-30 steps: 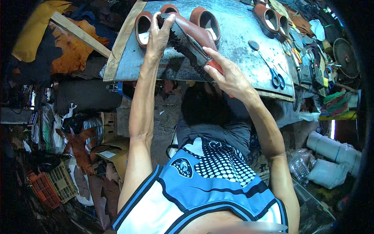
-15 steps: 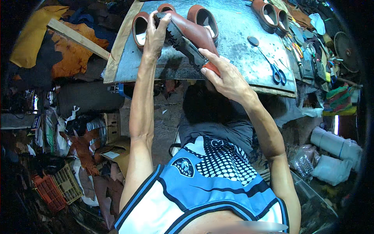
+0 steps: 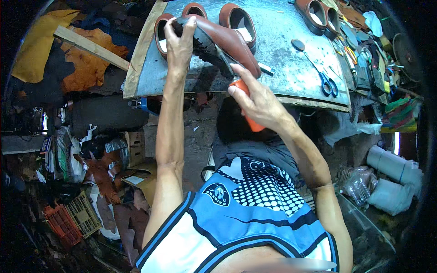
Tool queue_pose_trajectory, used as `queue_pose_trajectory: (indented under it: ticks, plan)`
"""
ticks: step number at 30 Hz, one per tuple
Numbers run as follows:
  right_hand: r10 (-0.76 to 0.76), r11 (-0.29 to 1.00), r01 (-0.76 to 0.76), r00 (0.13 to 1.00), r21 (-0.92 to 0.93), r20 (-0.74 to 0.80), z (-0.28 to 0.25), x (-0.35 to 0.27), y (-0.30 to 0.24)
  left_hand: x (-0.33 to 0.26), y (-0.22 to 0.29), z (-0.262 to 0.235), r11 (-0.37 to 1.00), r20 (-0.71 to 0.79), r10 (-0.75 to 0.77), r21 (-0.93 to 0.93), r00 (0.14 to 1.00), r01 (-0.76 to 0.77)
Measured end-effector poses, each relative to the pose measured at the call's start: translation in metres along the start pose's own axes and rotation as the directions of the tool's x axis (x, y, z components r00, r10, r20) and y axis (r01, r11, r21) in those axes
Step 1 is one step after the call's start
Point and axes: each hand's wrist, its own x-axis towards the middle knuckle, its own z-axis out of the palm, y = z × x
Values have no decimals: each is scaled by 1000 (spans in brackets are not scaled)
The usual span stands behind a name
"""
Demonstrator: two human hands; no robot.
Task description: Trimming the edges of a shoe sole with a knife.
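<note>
A brown leather shoe (image 3: 230,38) with a black treaded sole lies tilted, sole toward me, on the grey metal-topped bench (image 3: 291,77). My left hand (image 3: 180,43) grips its toe end from above. My right hand (image 3: 257,100) is closed on an orange-handled tool (image 3: 248,107), whose thin metal blade reaches up to the shoe's sole edge. Two more brown shoes (image 3: 239,20) stand upright just behind the held one.
Blue-handled scissors (image 3: 327,84) and a small dark disc (image 3: 298,44) lie on the bench's right half. Another pair of brown shoes (image 3: 318,11) sits at the far right, beside a cluttered tool heap. Leather scraps, a wooden plank (image 3: 88,45) and crates cover the floor to the left.
My right hand has drawn the orange-handled tool back toward me along the shoe's sole. My left hand stays clamped on the toe end.
</note>
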Motion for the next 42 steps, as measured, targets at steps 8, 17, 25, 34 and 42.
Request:
queue_pose_trajectory:
  ticks: [8, 17, 25, 34, 42]
  plan:
    - [-59, 985, 77, 991, 152, -119, 54, -9, 3, -54, 14, -17, 993, -257, -30, 99, 966, 57]
    - [-75, 978, 92, 992, 186, -98, 60, -21, -7, -86, 33, -12, 992, -342, -122, -6, 932, 127]
    - [-258, 948, 282, 953, 150, -160, 80, -23, -13, -101, 36, -16, 981, -344, -75, 145, 936, 132]
    - [-164, 963, 213, 950, 164, -267, 81, -28, 11, -103, 33, -12, 994, -396, -94, 13, 913, 109]
    - [-210, 939, 268, 942, 213, -260, 85, -23, -2, -105, 37, -11, 992, -414, -87, 52, 906, 119]
